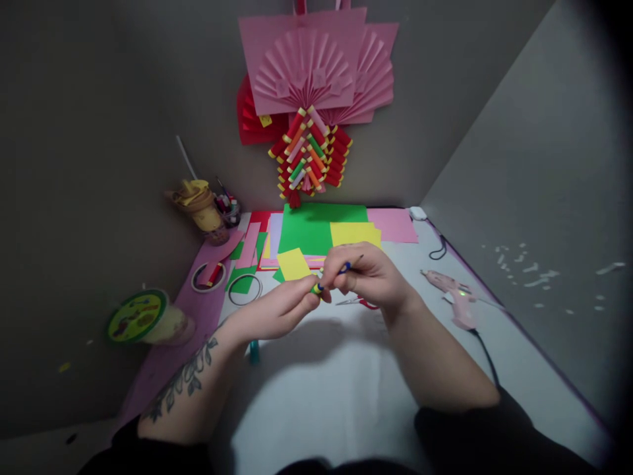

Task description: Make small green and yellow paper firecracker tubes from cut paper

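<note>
Near the middle of the view my left hand point(279, 309) pinches a small green and yellow paper roll point(316, 289) at its fingertips. My right hand point(368, 274) is closed on a thin blue tool point(345, 267), whose far end points up to the right. The fingertips of both hands meet at the roll, and part of it is hidden by them. Just under my right hand lie red-handled scissors point(368, 303). Behind the hands are a yellow sheet point(293, 264) and a large green sheet point(309, 227).
A pink glue gun point(459, 307) with a cord lies at the right. Two rings point(244, 290), a green-lidded cup point(138, 316), a drink cup point(202, 208) and a pen holder point(228, 211) stand or lie left. Paper fans and firecracker rolls point(306, 152) hang on the wall.
</note>
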`<state>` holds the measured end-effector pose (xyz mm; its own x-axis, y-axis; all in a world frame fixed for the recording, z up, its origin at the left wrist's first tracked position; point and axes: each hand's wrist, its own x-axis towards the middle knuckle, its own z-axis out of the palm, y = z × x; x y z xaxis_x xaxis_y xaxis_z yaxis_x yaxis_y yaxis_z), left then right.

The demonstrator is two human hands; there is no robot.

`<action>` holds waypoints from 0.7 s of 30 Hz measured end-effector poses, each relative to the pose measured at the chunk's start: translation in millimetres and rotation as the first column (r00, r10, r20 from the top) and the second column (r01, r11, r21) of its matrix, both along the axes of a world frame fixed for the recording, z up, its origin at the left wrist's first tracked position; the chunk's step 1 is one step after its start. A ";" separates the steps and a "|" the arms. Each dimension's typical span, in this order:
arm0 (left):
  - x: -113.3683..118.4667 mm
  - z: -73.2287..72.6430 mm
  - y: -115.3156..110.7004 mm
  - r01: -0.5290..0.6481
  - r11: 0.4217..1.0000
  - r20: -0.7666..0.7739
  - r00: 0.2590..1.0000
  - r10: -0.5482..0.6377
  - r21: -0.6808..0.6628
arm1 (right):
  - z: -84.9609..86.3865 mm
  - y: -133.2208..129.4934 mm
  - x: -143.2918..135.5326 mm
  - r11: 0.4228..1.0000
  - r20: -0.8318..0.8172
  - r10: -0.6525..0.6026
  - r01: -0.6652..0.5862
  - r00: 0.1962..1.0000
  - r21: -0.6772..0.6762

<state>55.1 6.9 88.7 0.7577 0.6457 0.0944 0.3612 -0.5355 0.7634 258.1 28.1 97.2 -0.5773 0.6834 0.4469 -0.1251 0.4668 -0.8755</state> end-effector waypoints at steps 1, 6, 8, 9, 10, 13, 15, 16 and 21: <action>-1.0 0.8 0.1 0.024 1.000 0.005 1.000 -0.024 -0.019 | 0.9 0.7 2.2 1.000 0.024 0.022 -0.022 0.999 0.021; -3.2 5.3 0.2 0.025 0.999 0.010 1.000 -0.024 -0.043 | 0.7 2.9 5.5 0.997 0.060 0.032 -0.036 0.998 0.071; -1.7 5.4 -0.4 -0.023 1.000 0.000 1.000 0.023 -0.010 | -0.4 2.5 2.0 0.996 0.017 0.001 -0.002 1.000 0.089; -0.5 4.8 -0.8 -0.062 0.998 -0.003 0.998 0.062 0.023 | -1.0 2.0 -0.6 0.995 -0.009 -0.031 0.032 0.999 0.092; 0.9 3.6 -1.1 -0.109 0.992 -0.006 0.994 0.109 0.062 | -1.5 1.5 -3.6 0.993 -0.032 -0.080 0.083 0.996 0.082; 4.8 -1.3 -1.1 -0.240 0.955 -0.004 0.970 0.244 0.175 | -3.7 0.3 -11.7 0.963 -0.048 -0.270 0.270 0.962 -0.013; 6.5 -4.3 -0.3 -0.299 0.930 0.004 0.952 0.306 0.213 | -5.4 0.4 -13.9 0.936 -0.022 -0.347 0.345 0.938 -0.078; 6.9 -5.3 0.1 -0.320 0.922 0.005 0.945 0.327 0.220 | -6.1 0.8 -13.9 0.929 -0.008 -0.359 0.357 0.933 -0.097; 7.6 -6.1 0.5 -0.337 0.917 -0.008 0.938 0.347 0.213 | -7.2 4.3 -8.7 0.943 -0.021 -0.309 0.303 0.951 -0.138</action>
